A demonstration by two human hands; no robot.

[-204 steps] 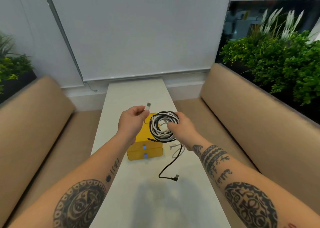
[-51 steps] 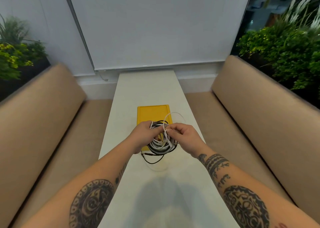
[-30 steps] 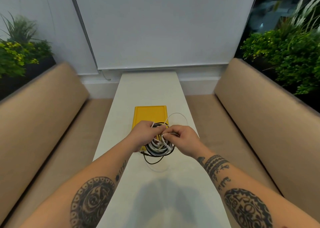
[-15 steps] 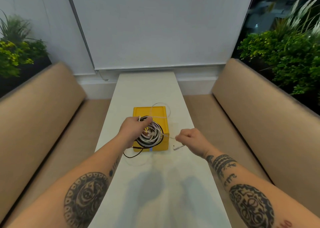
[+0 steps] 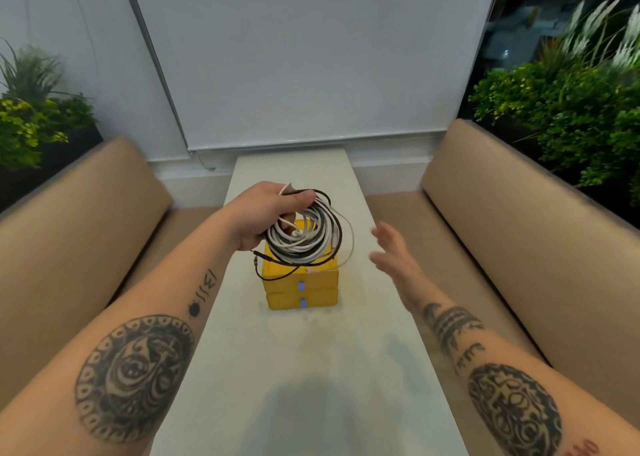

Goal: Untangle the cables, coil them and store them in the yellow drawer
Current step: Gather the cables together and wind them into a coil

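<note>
White table (image 5: pixel 311 369): left hand (image 5: pixel 258 215) grips cable coil (image 5: pixel 304 235) above yellow drawer box (image 5: pixel 300 287).

You've got a narrow white table (image 5: pixel 304 369), tan benches (image 5: pixel 79 220) either side, a drawn roller blind (image 5: pixel 311 57) ahead, plants (image 5: pixel 571 109) behind.

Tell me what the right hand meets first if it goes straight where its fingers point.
Probably the coil held by the left hand, at its loose white loop. The right hand is blurred and depth is unclear, so it might pass beside it.
</note>
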